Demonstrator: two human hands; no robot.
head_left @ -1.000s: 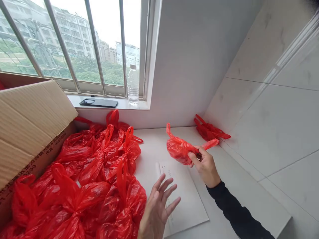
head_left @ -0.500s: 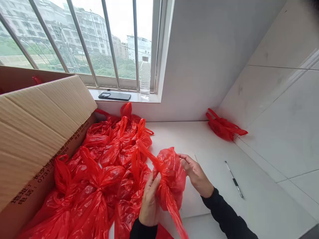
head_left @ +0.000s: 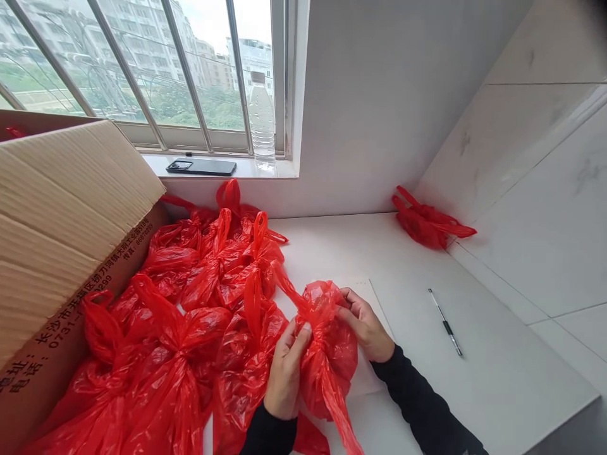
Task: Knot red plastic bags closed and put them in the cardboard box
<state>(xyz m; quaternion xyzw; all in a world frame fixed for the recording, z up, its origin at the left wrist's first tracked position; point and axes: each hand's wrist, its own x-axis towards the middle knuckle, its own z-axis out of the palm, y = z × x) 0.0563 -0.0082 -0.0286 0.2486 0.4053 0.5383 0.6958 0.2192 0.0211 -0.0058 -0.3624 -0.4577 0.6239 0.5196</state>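
A knotted red plastic bag [head_left: 334, 354], bulging with contents I cannot make out, is between my two hands above the white table. My left hand [head_left: 287, 366] pinches it near the knot, thumb on top. On the bag's far right side, my right hand [head_left: 367, 322] grips the plastic with bent fingers. The bag's twisted handles stick out toward the upper left and the lower right. Several more tied red bags [head_left: 180, 354] lie heaped to the left, close to my left hand. Beneath the held bag lies a white sheet [head_left: 374, 303], partly covered.
An open cardboard box [head_left: 66, 221] stands at the left. A pen [head_left: 444, 323] lies on the table [head_left: 497, 392] to the right. Another red bag [head_left: 427, 224] sits in the back corner. A phone [head_left: 202, 167] and a water bottle [head_left: 262, 123] are on the windowsill.
My right hand has closed in from the bag's edge and now grips its right side. The bag has turned slightly. The whole view has shifted a little.
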